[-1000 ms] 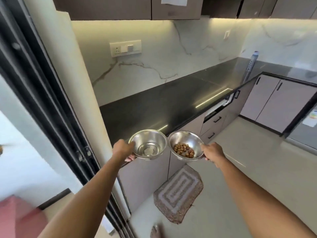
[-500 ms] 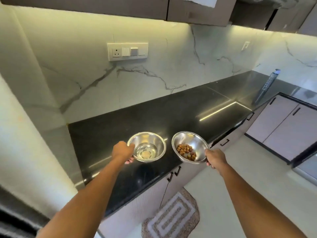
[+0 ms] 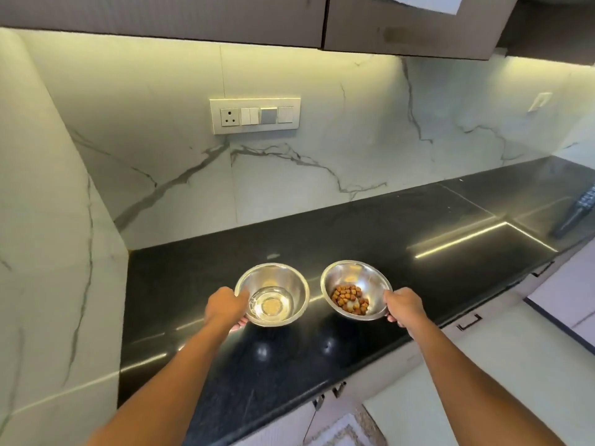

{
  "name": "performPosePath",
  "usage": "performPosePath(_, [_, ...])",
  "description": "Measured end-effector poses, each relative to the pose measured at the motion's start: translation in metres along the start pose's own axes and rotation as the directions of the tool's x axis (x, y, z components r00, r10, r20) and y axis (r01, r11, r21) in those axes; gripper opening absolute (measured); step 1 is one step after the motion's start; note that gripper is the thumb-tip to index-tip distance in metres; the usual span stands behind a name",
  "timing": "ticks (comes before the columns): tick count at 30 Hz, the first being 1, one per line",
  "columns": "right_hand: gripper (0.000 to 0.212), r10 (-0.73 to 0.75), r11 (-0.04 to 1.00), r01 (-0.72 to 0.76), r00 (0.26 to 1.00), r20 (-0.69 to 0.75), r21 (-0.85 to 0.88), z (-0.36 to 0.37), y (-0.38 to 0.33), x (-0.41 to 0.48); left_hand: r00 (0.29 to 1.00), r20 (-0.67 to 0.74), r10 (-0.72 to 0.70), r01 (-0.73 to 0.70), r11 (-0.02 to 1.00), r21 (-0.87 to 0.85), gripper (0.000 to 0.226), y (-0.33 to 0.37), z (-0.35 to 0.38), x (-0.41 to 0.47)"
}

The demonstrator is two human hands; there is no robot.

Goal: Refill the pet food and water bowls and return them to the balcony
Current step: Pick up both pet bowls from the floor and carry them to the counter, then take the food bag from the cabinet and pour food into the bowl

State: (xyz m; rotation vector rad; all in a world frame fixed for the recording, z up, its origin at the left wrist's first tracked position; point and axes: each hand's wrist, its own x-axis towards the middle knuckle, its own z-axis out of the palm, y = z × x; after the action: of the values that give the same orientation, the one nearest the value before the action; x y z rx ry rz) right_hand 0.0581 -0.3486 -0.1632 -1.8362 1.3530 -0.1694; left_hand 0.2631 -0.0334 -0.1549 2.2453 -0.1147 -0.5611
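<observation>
Two steel bowls hang side by side over the black countertop (image 3: 370,239). The left bowl (image 3: 283,281) holds a little water at its bottom; my left hand (image 3: 225,305) grips its left rim, thumb over the edge and fingers underneath. The right bowl (image 3: 363,278) holds a small heap of brown kibble (image 3: 350,298); my right hand (image 3: 404,305) grips its right rim. Both bowls cast dark reflections on the counter below, so they appear to be held slightly above it.
A marble backsplash carries a switch and socket plate (image 3: 255,115). Dark wall cabinets (image 3: 193,17) hang overhead. A marble side wall (image 3: 48,252) closes off the left. A dark bottle-like object (image 3: 576,214) lies at the counter's far right. Drawers and a rug (image 3: 347,432) are below.
I have turned from the doorway and moved up to the counter. Both bowls, still in my hands, have gone from over the floor to over the countertop.
</observation>
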Motion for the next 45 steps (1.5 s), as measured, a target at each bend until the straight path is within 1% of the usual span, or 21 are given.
performPosePath(4, [0.026, -0.047, 0.997, 0.051, 0.996, 0.071, -0.05, 0.001, -0.006, 0.047, 0.996, -0.034, -0.087, 0.087, 0.996, -0.012, 0.04, 0.011, 0.023, -0.001])
performPosePath(6, [0.029, -0.06, 0.993, 0.074, 0.989, 0.137, -0.097, -0.006, -0.01, 0.087, 0.987, -0.072, -0.146, 0.144, 0.989, -0.043, 0.04, 0.029, 0.047, 0.002])
performPosePath(8, [0.031, -0.092, 0.986, 0.112, 0.983, 0.157, -0.123, -0.001, -0.017, 0.089, 0.982, -0.076, -0.173, 0.169, 0.984, -0.053, 0.042, 0.026, 0.043, -0.001])
performPosePath(10, [0.032, -0.112, 0.977, 0.141, 0.977, 0.179, -0.161, -0.004, -0.022, 0.106, 0.974, -0.087, -0.211, 0.204, 0.976, -0.081, 0.043, 0.029, 0.055, 0.003])
performPosePath(16, [0.033, -0.17, 0.956, 0.229, 0.941, 0.292, -0.184, 0.002, -0.033, 0.149, 0.936, -0.15, -0.318, 0.298, 0.944, -0.143, 0.039, 0.035, 0.08, 0.005])
performPosePath(20, [0.03, -0.185, 0.939, 0.264, 0.928, 0.323, -0.219, 0.006, -0.035, 0.162, 0.919, -0.167, -0.357, 0.329, 0.928, -0.174, 0.039, 0.035, 0.088, 0.008])
performPosePath(24, [0.032, -0.195, 0.929, 0.288, 0.916, 0.351, -0.233, 0.006, -0.034, 0.166, 0.916, -0.179, -0.359, 0.326, 0.926, -0.191, 0.039, 0.038, 0.094, 0.007])
performPosePath(31, [0.032, -0.206, 0.922, 0.312, 0.896, 0.393, -0.23, 0.004, -0.03, 0.164, 0.91, -0.151, -0.387, 0.344, 0.905, -0.248, 0.033, 0.038, 0.102, 0.004])
performPosePath(33, [0.032, -0.189, 0.91, 0.311, 0.899, 0.394, -0.273, 0.003, -0.03, 0.162, 0.904, -0.144, -0.402, 0.361, 0.899, -0.247, 0.033, 0.04, 0.101, 0.003])
performPosePath(35, [0.04, -0.182, 0.887, 0.302, 0.924, 0.337, -0.35, 0.0, -0.033, 0.16, 0.898, -0.139, -0.417, 0.387, 0.9, -0.199, 0.036, 0.041, 0.097, 0.001])
performPosePath(37, [0.049, -0.23, 0.832, 0.323, 0.941, 0.249, -0.451, -0.004, -0.04, 0.159, 0.902, -0.201, -0.382, 0.384, 0.923, -0.032, 0.041, 0.043, 0.092, -0.001])
performPosePath(39, [0.049, -0.317, 0.789, 0.378, 0.926, 0.207, -0.484, -0.009, -0.057, 0.158, 0.901, -0.324, -0.287, 0.354, 0.92, 0.169, 0.045, 0.052, 0.082, -0.005])
performPosePath(41, [0.045, -0.409, 0.76, 0.464, 0.886, 0.22, -0.456, -0.016, -0.086, 0.153, 0.896, -0.416, -0.157, 0.288, 0.918, 0.274, 0.047, 0.071, 0.068, -0.006])
performPosePath(43, [0.042, -0.506, 0.721, 0.556, 0.83, 0.233, -0.414, -0.028, -0.123, 0.142, 0.882, -0.472, 0.009, 0.174, 0.924, 0.342, 0.043, 0.101, 0.049, -0.005])
performPosePath(45, [0.041, -0.603, 0.676, 0.643, 0.763, 0.232, -0.36, -0.042, -0.165, 0.129, 0.833, -0.523, 0.182, 0.049, 0.916, 0.398, 0.042, 0.134, 0.028, -0.003])
